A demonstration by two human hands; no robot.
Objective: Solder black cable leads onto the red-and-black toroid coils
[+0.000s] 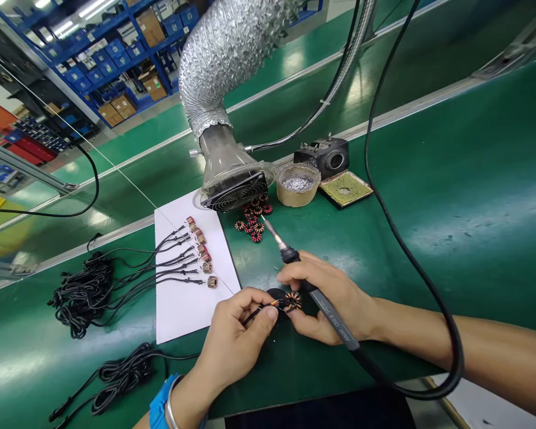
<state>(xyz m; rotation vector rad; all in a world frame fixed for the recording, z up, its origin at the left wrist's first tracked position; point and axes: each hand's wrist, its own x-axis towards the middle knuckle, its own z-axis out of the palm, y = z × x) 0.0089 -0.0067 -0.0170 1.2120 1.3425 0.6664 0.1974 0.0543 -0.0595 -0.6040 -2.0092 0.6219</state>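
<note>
Ideally we steady the coil (293,300), left hand (234,344) pinching the wire (261,310), right hand (342,304) gripping the soldering iron (295,260).

A small ring coil (293,300), wound orange and dark, lies flat on a round black pad (274,294) at lower centre. A thin black wire (255,312), pinched in the left hand (234,336), reaches its left edge. The soldering iron (335,322), gripped in the right hand (335,292), slants up-left, its tip apart from the coil.
</note>
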